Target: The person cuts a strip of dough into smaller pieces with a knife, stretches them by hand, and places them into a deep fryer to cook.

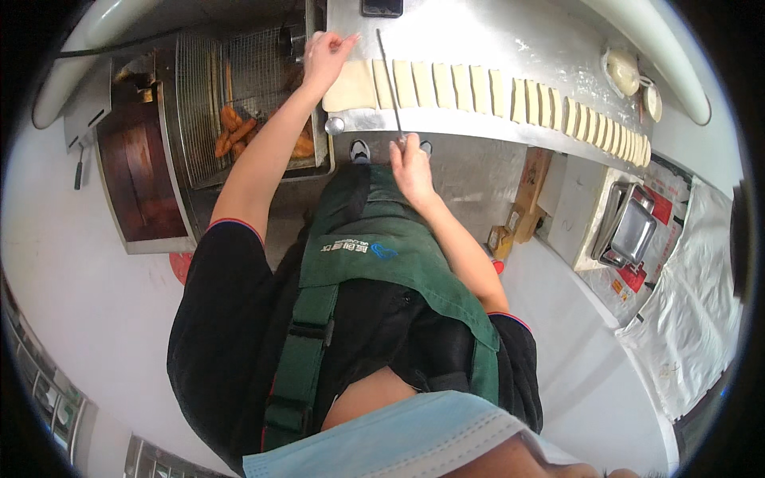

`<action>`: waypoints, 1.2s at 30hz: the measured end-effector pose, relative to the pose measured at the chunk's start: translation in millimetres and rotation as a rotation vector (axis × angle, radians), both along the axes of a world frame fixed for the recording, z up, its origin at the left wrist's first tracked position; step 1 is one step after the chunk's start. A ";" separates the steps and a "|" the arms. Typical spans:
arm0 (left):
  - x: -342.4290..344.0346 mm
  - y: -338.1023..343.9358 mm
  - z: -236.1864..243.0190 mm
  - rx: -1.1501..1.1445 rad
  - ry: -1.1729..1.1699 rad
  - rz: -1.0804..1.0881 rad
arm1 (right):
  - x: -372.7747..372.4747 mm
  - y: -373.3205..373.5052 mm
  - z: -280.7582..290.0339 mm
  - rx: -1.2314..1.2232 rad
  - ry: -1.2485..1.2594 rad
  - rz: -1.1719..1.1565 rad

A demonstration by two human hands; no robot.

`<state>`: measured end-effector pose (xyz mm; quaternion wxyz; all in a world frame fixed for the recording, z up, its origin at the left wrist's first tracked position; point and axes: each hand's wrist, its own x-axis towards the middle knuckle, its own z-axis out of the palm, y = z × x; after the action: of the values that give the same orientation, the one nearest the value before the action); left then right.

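My right hand (412, 169) is closed around the handle of a long, thin knife (388, 76) at the near edge of the metal worktop. The blade points away from me and lies across the pale dough, just right of the uncut dough sheet (348, 88). My left hand (327, 60) is over the far-left corner of that sheet, its fingers loosely bent and partly stretched toward the blade, with nothing visible in them. Right of the knife, several cut dough strips (441, 84) stand in a row that curves along the worktop edge, packed closer toward the right.
At left, a wire rack (199, 111) stands beside fried dough sticks (233, 131) and a dark reddish-brown vat (143, 171). A dark device (382, 8) lies at the worktop's far side. Wrapped dough (623, 72) is at far right, metal trays (633, 227) below.
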<state>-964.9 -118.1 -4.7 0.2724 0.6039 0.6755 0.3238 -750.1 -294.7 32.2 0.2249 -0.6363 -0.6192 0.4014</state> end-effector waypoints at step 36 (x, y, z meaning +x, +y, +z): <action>8.6 -73.0 10.8 -0.423 -0.492 0.593 | 186.2 261.9 -1.0 0.465 -0.229 0.316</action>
<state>-956.3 -191.1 6.1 0.4383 0.2197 0.7859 0.3767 -564.0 -32.8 31.1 0.2280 -0.5045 -0.8073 0.2043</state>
